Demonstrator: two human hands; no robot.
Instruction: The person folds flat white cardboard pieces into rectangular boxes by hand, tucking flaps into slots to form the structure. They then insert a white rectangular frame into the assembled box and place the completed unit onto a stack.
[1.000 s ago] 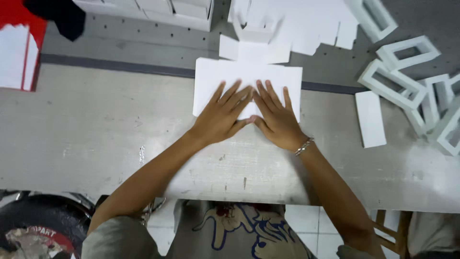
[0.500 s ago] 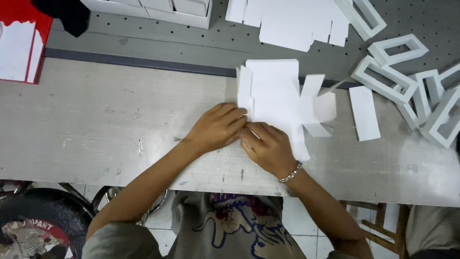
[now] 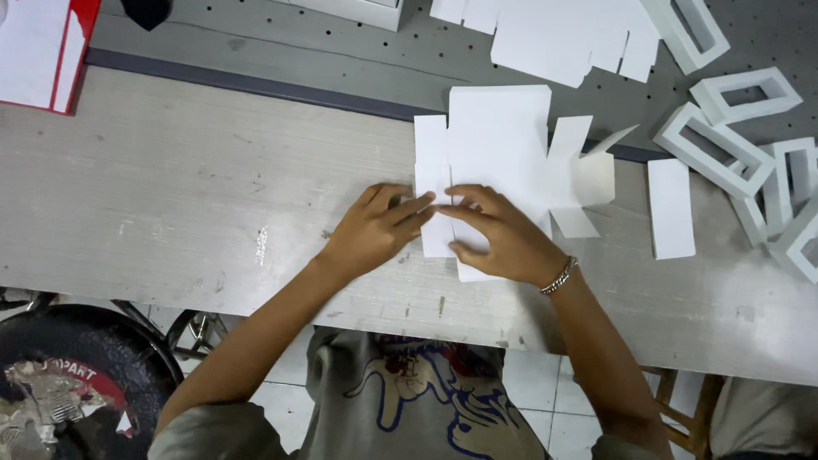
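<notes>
Your left hand (image 3: 379,228) and right hand (image 3: 503,234) press flat, fingers together, on the white die-cut cardboard sheet (image 3: 498,145); white rectangular foam frames (image 3: 714,149) crowd the worktop (image 3: 170,196) at two o'clock.

Even, soft light falls from overhead, bright on the pale desk (image 3: 170,213) with only faint shadows under the hands. The white card sheet (image 3: 498,145) is nearly washed out, and straight lines bow slightly away from the desk toward the frame edges.

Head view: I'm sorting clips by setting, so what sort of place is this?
Probably a small packaging or box-making workshop. Both hands press a flat white die-cut card blank on a worn workbench, folded white rectangular frames pile up at the right, and more flat blanks lie behind.
</notes>
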